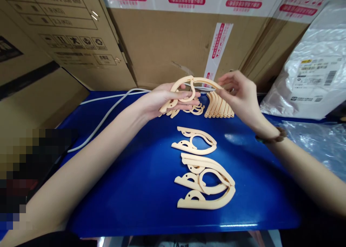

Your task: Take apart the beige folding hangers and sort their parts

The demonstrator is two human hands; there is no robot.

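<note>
Between my two hands is a beige folding hanger (184, 82), its two arms spread and its curved hook hanging from the middle joint. My left hand (169, 95) grips one arm under the thumb, with the fingers stretched out beneath. My right hand (238, 92) pinches the tip of the other arm. Below them on the blue table (129, 189) lie several folded hangers: one (196, 140) nearer the middle, and overlapping ones (208, 184) closer to me. Behind my left fingers are loose hooks (198, 109), partly hidden. A row of hanger arms (219, 106) lies beneath my right hand.
Cardboard boxes (167, 41) wall off the back and the left (81, 20). A white plastic parcel (300, 77) stands at the back right, with clear plastic (319, 142) in front of it. A white cable (108, 113) runs along the left side.
</note>
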